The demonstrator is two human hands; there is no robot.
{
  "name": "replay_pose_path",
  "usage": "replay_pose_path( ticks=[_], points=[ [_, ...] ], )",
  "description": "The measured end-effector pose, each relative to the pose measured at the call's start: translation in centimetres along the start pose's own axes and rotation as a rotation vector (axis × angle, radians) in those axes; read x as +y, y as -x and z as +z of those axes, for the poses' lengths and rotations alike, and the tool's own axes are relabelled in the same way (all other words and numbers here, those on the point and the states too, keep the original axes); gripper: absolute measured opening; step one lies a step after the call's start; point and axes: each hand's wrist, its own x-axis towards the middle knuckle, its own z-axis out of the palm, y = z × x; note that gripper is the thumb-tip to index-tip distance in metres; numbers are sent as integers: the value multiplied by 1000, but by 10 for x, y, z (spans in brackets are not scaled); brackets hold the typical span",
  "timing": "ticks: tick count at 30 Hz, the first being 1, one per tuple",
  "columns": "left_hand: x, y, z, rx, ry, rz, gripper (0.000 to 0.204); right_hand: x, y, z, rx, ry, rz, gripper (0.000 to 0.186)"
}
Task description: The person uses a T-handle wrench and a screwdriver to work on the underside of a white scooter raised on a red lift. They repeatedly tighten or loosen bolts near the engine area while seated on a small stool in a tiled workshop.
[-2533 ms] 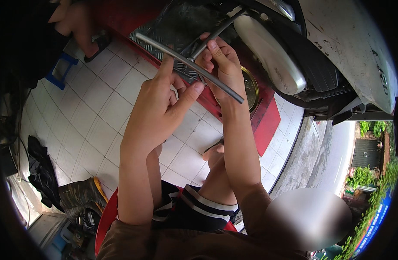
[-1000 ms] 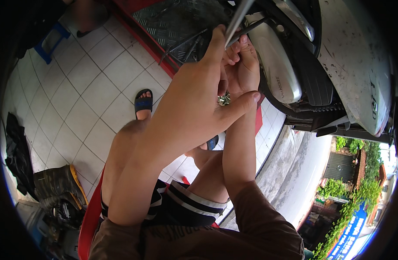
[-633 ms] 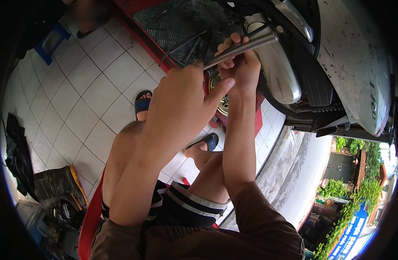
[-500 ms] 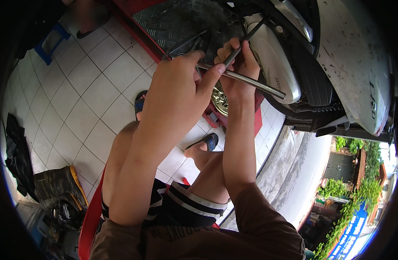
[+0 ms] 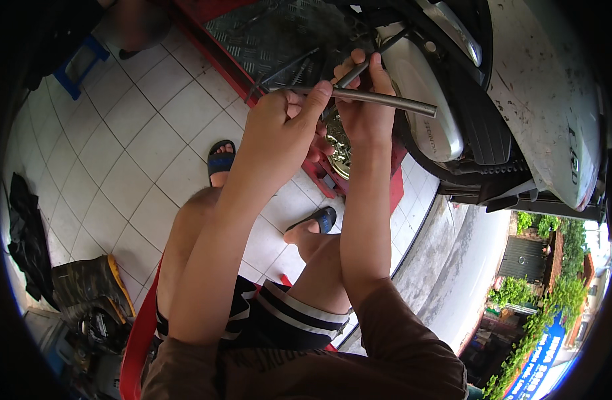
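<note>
My left hand (image 5: 283, 130) is closed with its thumb along a steel pipe (image 5: 399, 102), which points right and tilts slightly downward. My right hand (image 5: 365, 110) pinches a dark metal rod (image 5: 357, 72) between thumb and fingers; it slants up toward the motorcycle (image 5: 423, 100). Pipe and rod cross just in front of my right palm; I cannot tell whether they touch. A few fingers of my left hand hang loose below the pipe. Behind my hands, a shiny gold-coloured round metal part (image 5: 339, 150) is partly covered.
A red-edged platform (image 5: 216, 57) with a dark treadplate top carries several tools, including a thin dark bar (image 5: 289, 67). Rubber boots (image 5: 86, 287) and a black cloth (image 5: 29, 240) lie at left. A blue stool (image 5: 83, 67) stands far left, near another person's foot.
My left hand has turned and dropped slightly, swinging the pipe's free end upward so it lies closer to level. My right hand has barely shifted and still grips the rod.
</note>
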Motion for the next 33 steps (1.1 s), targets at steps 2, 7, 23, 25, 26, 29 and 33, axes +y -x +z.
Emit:
replay_pose_path(
  ticks=[2, 7, 23, 25, 26, 29, 33],
  points=[
    [-3, -6, 0, 98, -25, 182, 38, 4, 1, 4, -64, -106, 47, 27],
    [0, -14, 12, 177, -429, 927, 15, -3, -1, -3, -244, 126, 56, 23],
    [21, 1, -25, -109, -733, 775, 63, -21, 3, -13, -210, -2, 31, 23],
    [13, -4, -19, -79, -553, 789, 63, -20, 3, -8, -174, -2, 22, 23],
    [11, -5, -15, -65, -463, 795, 62, -18, 2, -6, -166, 6, 21, 23],
    [11, 1, -2, -120, -223, 652, 60, -10, 1, -4, -148, 42, 22, 23],
    [20, 10, 9, -413, 359, 413, 65, -8, 1, -1, -143, 113, -13, 22]
  ],
)
